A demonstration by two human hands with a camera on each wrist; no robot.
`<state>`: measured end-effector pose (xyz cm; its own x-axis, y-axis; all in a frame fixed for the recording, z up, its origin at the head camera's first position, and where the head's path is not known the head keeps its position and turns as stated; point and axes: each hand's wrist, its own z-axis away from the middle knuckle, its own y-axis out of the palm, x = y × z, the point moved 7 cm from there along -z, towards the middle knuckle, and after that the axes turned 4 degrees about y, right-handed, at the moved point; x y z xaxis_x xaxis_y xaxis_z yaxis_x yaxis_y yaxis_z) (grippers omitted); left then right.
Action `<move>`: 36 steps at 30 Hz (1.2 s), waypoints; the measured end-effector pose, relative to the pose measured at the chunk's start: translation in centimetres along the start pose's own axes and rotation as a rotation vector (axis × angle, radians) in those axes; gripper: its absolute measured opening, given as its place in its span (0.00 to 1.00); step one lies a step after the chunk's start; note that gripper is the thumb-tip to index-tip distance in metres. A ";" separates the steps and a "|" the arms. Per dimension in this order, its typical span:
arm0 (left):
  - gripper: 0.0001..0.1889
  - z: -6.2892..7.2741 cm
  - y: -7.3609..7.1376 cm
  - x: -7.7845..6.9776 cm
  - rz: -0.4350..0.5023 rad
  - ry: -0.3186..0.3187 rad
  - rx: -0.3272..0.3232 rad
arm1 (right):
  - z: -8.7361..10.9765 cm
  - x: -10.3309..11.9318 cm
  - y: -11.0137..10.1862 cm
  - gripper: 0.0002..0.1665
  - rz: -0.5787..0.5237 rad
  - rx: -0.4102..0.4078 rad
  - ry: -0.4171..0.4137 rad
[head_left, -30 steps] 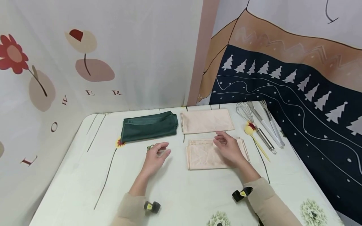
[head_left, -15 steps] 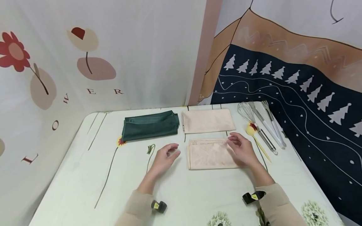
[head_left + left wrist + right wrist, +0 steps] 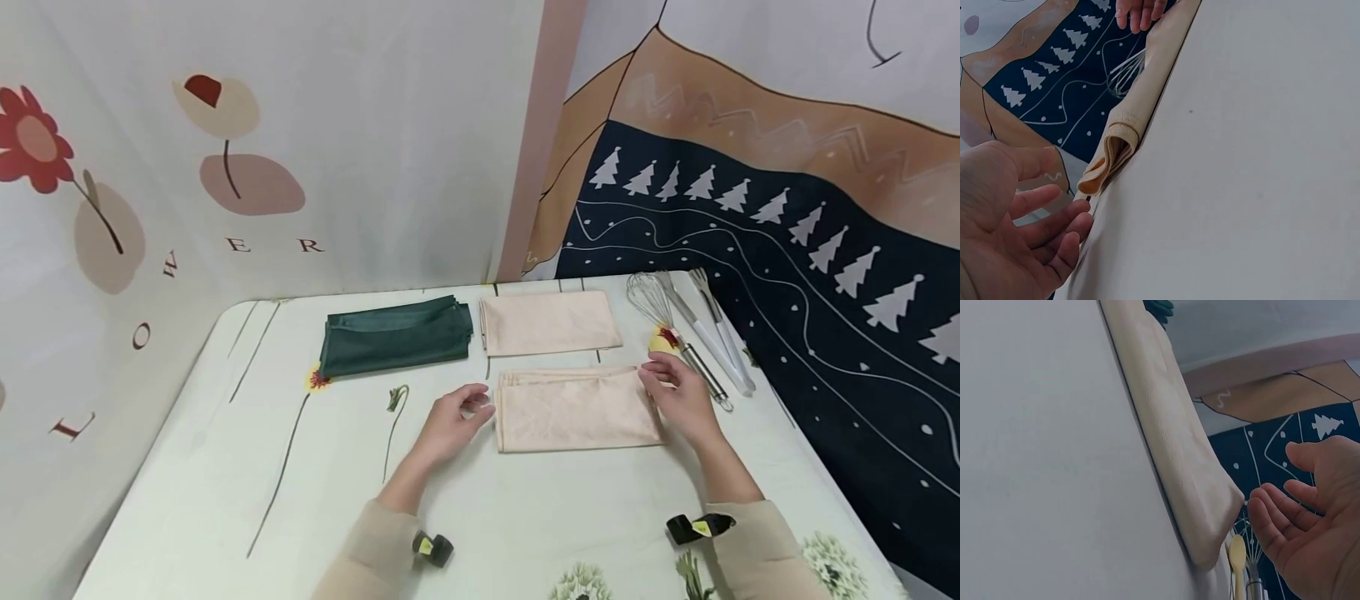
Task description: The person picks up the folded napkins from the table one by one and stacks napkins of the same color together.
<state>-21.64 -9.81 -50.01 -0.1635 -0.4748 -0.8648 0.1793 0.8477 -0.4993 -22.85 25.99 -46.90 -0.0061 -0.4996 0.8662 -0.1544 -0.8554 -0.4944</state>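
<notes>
A folded pale pink cloth (image 3: 577, 412) lies flat on the table between the two hands. Just off its left end is my left hand (image 3: 453, 423), fingers loosely bent with nothing in them. In the left wrist view the cloth's rolled layers (image 3: 1113, 156) show just beyond the fingertips. My right hand (image 3: 682, 404) is at the cloth's right end, its fingertips overlapping the far right corner in the head view. From the right wrist, that hand (image 3: 1310, 519) appears with relaxed fingers and a small gap to the cloth's end (image 3: 1210, 531).
Behind lie another folded pink cloth (image 3: 551, 323) and a folded dark green cloth (image 3: 397, 337). At the right rear are a whisk (image 3: 651, 298) and white-handled utensils (image 3: 708, 333). A yellow spoon (image 3: 1237, 556) is mostly hidden behind my right hand in the head view.
Both hands have moved rightward. The right hand has gone from over the near pink cloth to its right end; the left has come up close to its left end. The cloths stay put.
</notes>
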 end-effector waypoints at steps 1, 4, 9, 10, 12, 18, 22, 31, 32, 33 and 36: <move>0.18 -0.1 0.1 -0.1 0.003 0.002 0.006 | 0.0 -0.1 -0.2 0.26 0.010 -0.008 0.003; 0.19 -0.2 0.5 -0.3 0.001 0.010 0.017 | 0.1 -0.6 -0.6 0.26 0.049 -0.023 0.015; 0.21 -0.5 1.2 -0.3 0.009 -0.002 0.033 | 0.3 -1.7 -0.8 0.21 0.132 -0.007 0.024; 0.21 -0.6 1.3 -0.4 0.012 -0.002 0.033 | 0.3 -1.9 -0.7 0.20 0.148 0.011 0.031; 0.21 -0.7 1.5 -0.4 0.019 -0.006 0.023 | 0.4 -2.4 -0.5 0.19 0.172 0.059 0.054; 0.20 -1.4 1.7 -0.1 0.054 -0.014 -0.036 | 0.5 -3.3 0.1 0.17 0.197 0.164 0.098; 0.17 -2.0 1.7 -0.1 0.087 -0.025 -0.092 | 0.6 -3.1 -0.1 0.12 0.199 0.150 0.041; 0.14 -3.6 1.5 -0.3 0.013 0.010 -0.241 | 0.4 -3.3 -0.4 0.13 0.214 0.018 0.036; 0.15 -3.6 1.5 -0.3 -0.017 0.004 -0.236 | 0.4 -3.3 -0.5 0.14 0.226 0.015 0.042; 0.15 -3.6 1.6 -0.4 -0.044 -0.003 -0.227 | 0.4 -3.3 -0.6 0.14 0.239 0.012 0.047; 0.15 -3.4 1.6 -0.5 -0.094 -0.039 -0.179 | 0.6 -3.3 -1.1 0.19 0.257 0.025 0.084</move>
<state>-24.59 -7.42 -50.20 -0.1329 -0.5598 -0.8179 -0.0105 0.8260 -0.5636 -22.03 28.45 -49.26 -0.1240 -0.6886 0.7144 -0.1132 -0.7055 -0.6996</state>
